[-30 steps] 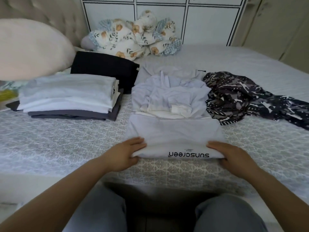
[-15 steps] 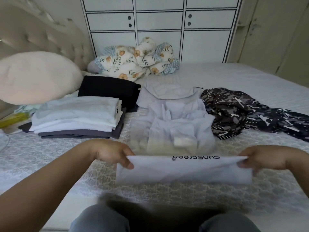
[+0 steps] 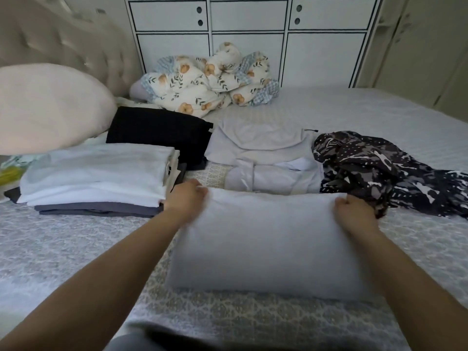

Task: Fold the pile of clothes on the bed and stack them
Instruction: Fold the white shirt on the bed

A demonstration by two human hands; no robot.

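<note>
I see both hands on the pale grey garment (image 3: 268, 239) at the centre of the bed (image 3: 379, 112). The left hand (image 3: 186, 200) has its fingers curled around the far left corner of the folded-over panel; the right hand (image 3: 354, 211) pinches the far right corner the same way. The panel is blurred and lifted along its far edge, while its near edge lies on the patterned bedspread.

Surroundings: at 12 o'clock from the hands, the rest of the same garment lies flat, hood (image 3: 263, 134) toward the far side, with a small dark cord end beside it. At 2 o'clock, touching the garment's right edge and just beside the right hand, is a crumpled black-and-white patterned garment (image 3: 379, 168). At 9 to 10 o'clock, just beside the left hand, stands the stack of folded clothes (image 3: 96, 176), white pieces over dark grey ones. Behind it, at 11 o'clock, lies a folded black garment (image 3: 159, 135). A large pale pillow (image 3: 48, 107) leans on the tufted headboard (image 3: 71, 39) at far left. A bunched floral quilt (image 3: 210, 79) sits at 12 o'clock against the white cupboard fronts (image 3: 248, 34).

Nothing lies between the hands and the far half of the garment.

Writing: I can read no lettering on the visible face of the panel.
</note>
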